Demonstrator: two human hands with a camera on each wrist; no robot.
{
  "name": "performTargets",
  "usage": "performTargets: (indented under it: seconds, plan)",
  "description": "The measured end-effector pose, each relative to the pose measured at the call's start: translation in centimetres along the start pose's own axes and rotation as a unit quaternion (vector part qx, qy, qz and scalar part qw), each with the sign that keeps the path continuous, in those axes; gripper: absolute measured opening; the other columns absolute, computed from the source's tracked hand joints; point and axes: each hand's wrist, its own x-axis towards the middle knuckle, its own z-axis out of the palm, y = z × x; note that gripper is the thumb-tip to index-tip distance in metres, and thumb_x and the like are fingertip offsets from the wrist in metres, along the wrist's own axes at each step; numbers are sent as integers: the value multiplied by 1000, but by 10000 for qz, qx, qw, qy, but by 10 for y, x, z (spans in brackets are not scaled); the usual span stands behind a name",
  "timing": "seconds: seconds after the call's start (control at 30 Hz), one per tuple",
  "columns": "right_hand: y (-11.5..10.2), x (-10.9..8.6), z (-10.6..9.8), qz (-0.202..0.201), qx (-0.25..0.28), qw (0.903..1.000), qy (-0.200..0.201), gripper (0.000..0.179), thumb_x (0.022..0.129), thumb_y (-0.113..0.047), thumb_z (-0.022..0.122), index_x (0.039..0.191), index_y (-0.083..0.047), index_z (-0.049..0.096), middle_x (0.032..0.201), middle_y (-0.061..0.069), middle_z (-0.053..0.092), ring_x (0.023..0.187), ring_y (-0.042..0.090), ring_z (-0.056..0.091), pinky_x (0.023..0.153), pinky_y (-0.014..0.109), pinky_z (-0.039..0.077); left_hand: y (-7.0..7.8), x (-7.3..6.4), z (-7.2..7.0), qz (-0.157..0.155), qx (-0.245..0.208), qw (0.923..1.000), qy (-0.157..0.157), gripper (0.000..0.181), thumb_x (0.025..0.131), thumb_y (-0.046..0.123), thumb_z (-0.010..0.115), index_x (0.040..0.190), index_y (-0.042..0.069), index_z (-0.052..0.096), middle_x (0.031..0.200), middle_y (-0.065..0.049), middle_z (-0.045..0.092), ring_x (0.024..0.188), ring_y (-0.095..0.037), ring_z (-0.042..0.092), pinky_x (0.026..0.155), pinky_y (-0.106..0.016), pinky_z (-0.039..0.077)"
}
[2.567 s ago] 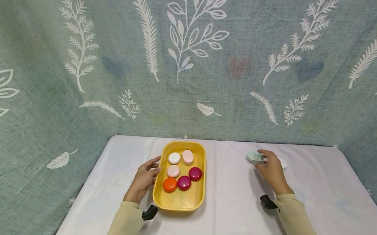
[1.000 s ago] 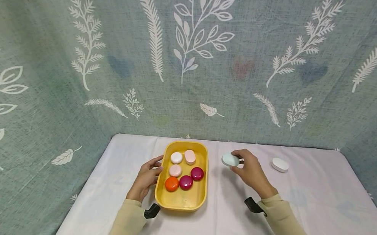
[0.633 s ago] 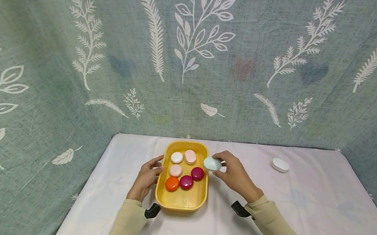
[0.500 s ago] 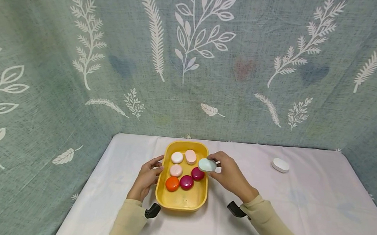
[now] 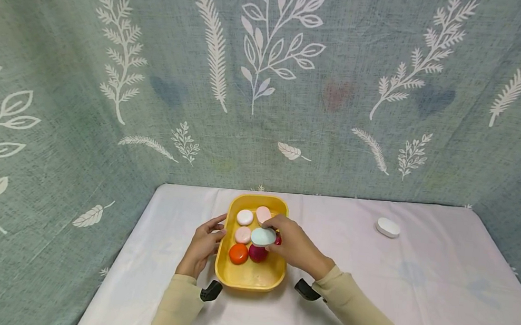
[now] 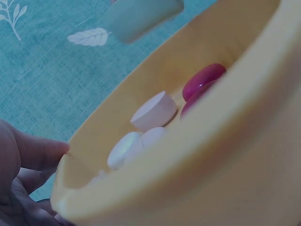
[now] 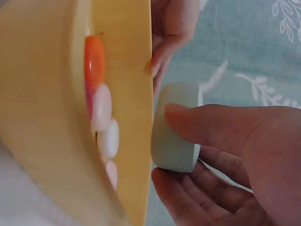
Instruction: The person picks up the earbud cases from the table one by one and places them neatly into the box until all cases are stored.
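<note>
A pale green oval soap bar (image 5: 263, 237) is pinched between the thumb and fingers of my right hand (image 5: 295, 244), above the yellow tray (image 5: 248, 279). In the right wrist view the thumb lies across the soap's side. Inside the tray lie an orange soap (image 5: 238, 254), a white round soap (image 5: 244, 217), a pale pink round soap (image 5: 243, 235), a pink oval soap (image 5: 263, 214) and a magenta soap (image 5: 258, 254). A second magenta soap is mostly hidden by my right hand. My left hand (image 5: 201, 247) rests against the tray's left side, fingertips touching the rim.
A white oval soap (image 5: 387, 228) lies on the white-covered table (image 5: 359, 310) at the far right. Green leaf-patterned cloth (image 5: 262, 147) hangs behind the table and along both sides.
My right hand has picked up the pale green soap from the right of the table and carried it left over the tray. My left hand has stayed at the tray's side.
</note>
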Motion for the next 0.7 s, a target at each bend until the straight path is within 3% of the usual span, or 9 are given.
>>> performTargets:
  seconds: [0.3, 0.5, 0.7]
  plan:
    - [-8, 10, 16, -328, -337, 9971, -592, 35, 81, 5, 88, 112, 1, 71, 112, 9, 70, 103, 24, 63, 97, 41, 55, -1, 0, 0, 37, 29, 10000, 4, 48, 107, 4, 54, 155, 12, 55, 127, -15, 51, 85, -17, 62, 66, -23, 54]
    - [-14, 15, 26, -309, -588, 9923, -1045, 36, 80, 5, 89, 112, -2, 73, 113, 7, 72, 104, 21, 65, 97, 34, 55, -1, 1, 0, 31, 18, 10000, -4, 48, 108, 5, 55, 155, 12, 55, 126, -15, 51, 86, -16, 63, 65, -23, 55]
    - [-20, 19, 31, -388, -648, 9904, -1161, 35, 80, 5, 89, 110, -2, 74, 110, 7, 71, 102, 19, 64, 96, 31, 55, 0, -1, -1, 80, 18, 9999, -103, 48, 108, 5, 54, 155, 12, 54, 127, -15, 51, 86, -16, 65, 65, -23, 54]
